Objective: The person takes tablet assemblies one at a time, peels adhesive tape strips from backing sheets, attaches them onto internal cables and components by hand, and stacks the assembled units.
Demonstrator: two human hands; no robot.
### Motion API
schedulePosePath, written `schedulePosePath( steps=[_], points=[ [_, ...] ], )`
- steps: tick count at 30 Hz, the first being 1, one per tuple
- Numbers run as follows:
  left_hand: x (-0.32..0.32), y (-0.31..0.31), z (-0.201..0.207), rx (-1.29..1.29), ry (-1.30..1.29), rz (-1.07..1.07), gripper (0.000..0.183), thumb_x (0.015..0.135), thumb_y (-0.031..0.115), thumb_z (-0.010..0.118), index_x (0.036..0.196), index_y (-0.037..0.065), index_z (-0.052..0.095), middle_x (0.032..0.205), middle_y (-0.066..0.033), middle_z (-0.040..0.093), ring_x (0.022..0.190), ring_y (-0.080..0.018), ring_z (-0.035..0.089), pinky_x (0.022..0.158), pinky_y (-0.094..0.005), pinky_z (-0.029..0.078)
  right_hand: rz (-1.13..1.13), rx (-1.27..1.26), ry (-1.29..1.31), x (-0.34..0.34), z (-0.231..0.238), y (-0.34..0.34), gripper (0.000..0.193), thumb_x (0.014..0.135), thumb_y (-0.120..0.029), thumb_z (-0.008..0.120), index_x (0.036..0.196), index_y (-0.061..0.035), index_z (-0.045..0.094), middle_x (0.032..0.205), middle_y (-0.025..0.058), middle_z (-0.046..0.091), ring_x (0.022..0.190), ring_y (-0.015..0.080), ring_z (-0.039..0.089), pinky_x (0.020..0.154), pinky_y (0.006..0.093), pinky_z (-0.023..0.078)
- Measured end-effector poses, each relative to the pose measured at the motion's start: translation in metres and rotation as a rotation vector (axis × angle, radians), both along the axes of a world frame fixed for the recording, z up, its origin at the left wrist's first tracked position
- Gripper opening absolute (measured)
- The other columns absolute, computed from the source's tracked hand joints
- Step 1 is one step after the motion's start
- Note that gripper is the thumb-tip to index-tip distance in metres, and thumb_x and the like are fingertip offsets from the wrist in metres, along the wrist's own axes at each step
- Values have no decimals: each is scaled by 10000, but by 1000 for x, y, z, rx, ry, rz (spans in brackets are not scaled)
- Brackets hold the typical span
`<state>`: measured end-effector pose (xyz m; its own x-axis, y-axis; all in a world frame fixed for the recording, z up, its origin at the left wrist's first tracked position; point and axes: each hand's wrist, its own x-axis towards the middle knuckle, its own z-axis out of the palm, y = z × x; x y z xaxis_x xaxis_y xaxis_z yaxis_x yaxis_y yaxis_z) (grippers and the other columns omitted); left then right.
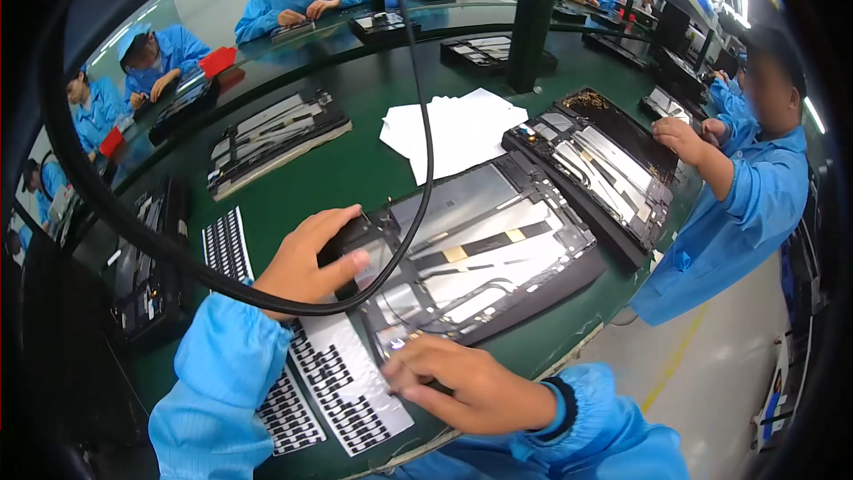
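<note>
An opened tablet-like device (498, 240), with silver panels, flat cables and dark edges, lies on a black block in front of me. My left hand (311, 262) rests at its left edge, fingers spread and thumb over the corner. At the near left corner, my right hand (466, 382) has its fingers curled together close to the frame. Whatever those fingertips pinch, if anything, is hidden and slightly blurred. Under and beside my hands lies a white sheet (355, 391) with rows of small black pieces. Another such sheet (289, 413) is partly covered by my left sleeve.
A black cable (428, 124) loops across the view. White papers (453, 129) lie beyond the device. More opened devices (280, 138) stand around the green table (311, 180). To the right, a co-worker (737, 187) in blue reaches over another opened device (604, 164). Other people work farther off.
</note>
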<state>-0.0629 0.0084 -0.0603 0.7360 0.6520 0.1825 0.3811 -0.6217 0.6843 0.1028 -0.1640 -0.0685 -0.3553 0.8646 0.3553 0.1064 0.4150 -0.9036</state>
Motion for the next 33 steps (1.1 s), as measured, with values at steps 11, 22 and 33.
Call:
schedulePosePath(
  steps=[11, 22, 33],
  points=[
    [29, -51, 33, 510, 54, -230, 329, 631, 64, 677, 952, 21, 618, 918, -134, 563, 870, -285, 523, 727, -362, 435, -484, -25, -253, 86, 31, -5, 59, 731, -19, 588, 764, -32, 541, 1061, 146, 531, 1002, 299, 467, 868, 362, 346],
    [40, -74, -8, 487, -166, -441, 286, 638, 64, 678, 905, -24, 632, 866, -130, 591, 779, -263, 578, 590, -325, 484, -494, -25, -380, 68, 19, 13, 72, 688, -5, 597, 723, -23, 536, 1084, 141, 528, 1023, 336, 431, 888, 413, 316],
    [41, -78, 3, 568, -114, -474, 296, 656, 86, 624, 924, -38, 619, 953, -139, 590, 840, -279, 580, 636, -326, 486, -525, -1, -417, 63, 20, 14, 79, 681, -16, 597, 727, -25, 532, 1080, 134, 528, 1009, 337, 434, 878, 405, 330]
  ],
)
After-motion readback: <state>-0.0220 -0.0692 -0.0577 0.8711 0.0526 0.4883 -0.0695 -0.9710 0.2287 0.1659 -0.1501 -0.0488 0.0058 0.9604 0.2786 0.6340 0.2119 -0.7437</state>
